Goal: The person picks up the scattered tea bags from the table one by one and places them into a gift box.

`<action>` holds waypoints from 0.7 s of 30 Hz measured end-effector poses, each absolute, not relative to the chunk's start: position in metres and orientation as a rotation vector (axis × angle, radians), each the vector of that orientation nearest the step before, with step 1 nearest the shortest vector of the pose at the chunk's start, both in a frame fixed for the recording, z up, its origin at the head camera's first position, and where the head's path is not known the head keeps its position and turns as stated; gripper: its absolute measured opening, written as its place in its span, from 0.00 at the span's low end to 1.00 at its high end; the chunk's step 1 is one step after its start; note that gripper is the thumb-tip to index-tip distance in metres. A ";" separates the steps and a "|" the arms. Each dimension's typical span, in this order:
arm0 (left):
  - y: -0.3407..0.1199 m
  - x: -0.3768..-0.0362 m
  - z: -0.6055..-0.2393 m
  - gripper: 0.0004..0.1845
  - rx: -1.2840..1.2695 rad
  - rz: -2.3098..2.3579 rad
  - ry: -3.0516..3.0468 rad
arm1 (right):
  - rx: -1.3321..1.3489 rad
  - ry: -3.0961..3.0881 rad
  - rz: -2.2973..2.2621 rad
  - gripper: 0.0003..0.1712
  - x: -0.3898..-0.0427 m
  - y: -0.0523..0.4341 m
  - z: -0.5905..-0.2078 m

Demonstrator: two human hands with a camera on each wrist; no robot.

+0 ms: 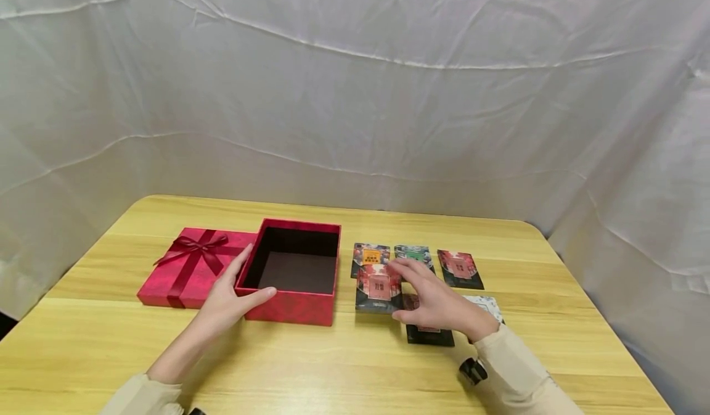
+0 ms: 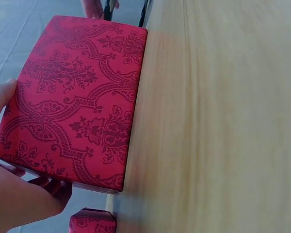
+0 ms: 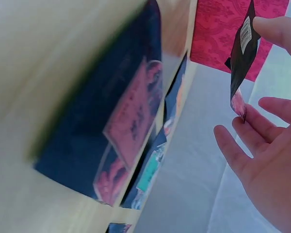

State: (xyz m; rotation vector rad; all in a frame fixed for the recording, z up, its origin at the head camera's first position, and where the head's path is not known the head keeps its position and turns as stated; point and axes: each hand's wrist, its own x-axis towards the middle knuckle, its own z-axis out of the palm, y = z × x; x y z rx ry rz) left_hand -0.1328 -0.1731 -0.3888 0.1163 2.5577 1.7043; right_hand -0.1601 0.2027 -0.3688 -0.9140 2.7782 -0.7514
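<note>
An open red patterned box (image 1: 288, 307) with a dark inside stands on the wooden table (image 1: 333, 365). My left hand (image 1: 240, 285) grips its near left corner, thumb on the front rim and fingers along the left wall. The left wrist view shows the box's outer wall (image 2: 82, 97) with my thumb (image 2: 1, 97) and fingers (image 2: 53, 187) round it. My right hand (image 1: 407, 291) pinches a dark packet with a red picture (image 1: 377, 288), tilted up just right of the box. In the right wrist view that packet (image 3: 240, 53) hangs between thumb and fingers.
The box's red lid with a ribbon bow (image 1: 191, 267) lies left of the box. Several more small packets (image 1: 459, 268) lie in rows to the right, one (image 1: 429, 336) under my right wrist. White cloth hangs behind the table and on both sides.
</note>
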 end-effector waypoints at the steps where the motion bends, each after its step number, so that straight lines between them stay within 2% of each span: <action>1: -0.173 -0.133 -0.389 0.51 0.116 1.705 2.557 | -0.920 2.781 -0.750 0.48 -0.160 0.202 -0.367; 21: -0.173 -0.133 -0.389 0.51 0.132 1.723 2.560 | -1.003 2.837 -0.750 0.48 -0.171 0.191 -0.330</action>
